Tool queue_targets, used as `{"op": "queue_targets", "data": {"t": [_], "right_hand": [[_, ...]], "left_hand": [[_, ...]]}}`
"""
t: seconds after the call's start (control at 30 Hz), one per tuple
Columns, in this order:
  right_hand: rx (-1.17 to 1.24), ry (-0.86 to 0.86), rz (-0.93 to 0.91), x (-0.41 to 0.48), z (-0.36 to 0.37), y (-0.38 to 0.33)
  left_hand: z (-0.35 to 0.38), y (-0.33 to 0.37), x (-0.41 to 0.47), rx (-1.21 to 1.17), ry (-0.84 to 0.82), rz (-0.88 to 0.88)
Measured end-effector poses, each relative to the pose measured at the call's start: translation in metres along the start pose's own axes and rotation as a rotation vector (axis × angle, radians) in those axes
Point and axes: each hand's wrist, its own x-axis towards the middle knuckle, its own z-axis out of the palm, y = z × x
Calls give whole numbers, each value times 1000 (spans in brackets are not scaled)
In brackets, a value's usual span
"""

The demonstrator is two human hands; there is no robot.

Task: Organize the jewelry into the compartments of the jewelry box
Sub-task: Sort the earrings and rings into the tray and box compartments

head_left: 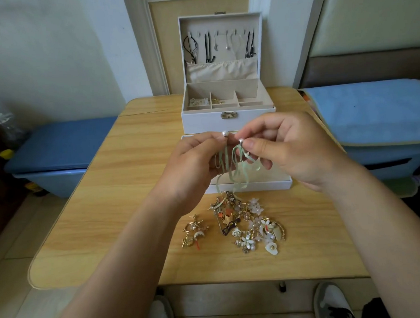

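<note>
While I hold the pair of pearl earrings (224, 133) in the air between the jewelry box (229, 121) and the pile (249, 225) of loose jewelry, my left hand (194, 159) pinches one pearl and my right hand (296, 149) pinches the other. Their green ribbons (232, 167) hang down mixed together, and the longest ends reach the pile on the table (108, 188). I think the danger is here: if I pull the two apart too fast, the ribbons may knot or tear, or they may catch a hook and drag other pieces off the table.
</note>
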Motion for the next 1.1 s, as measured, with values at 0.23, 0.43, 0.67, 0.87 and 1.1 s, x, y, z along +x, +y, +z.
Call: {"op": "queue_targets", "data": {"t": [0.23,0.43,0.67,0.87,1.1], "right_hand": [[-143,85,-110,2,6,6],[-181,117,-133,4,9,9],[-221,61,-99,3,8,7],[-288,-76,-72,-1,-2,0],[-350,-100,-54,-4,-4,-3]], "left_hand": [[6,4,-5,-14,-41,-61],[10,6,-6,-31,-38,-122],[7,5,-6,6,-70,-152],[3,7,-7,114,-140,-184],[4,9,-11,225,-205,-229]]}}
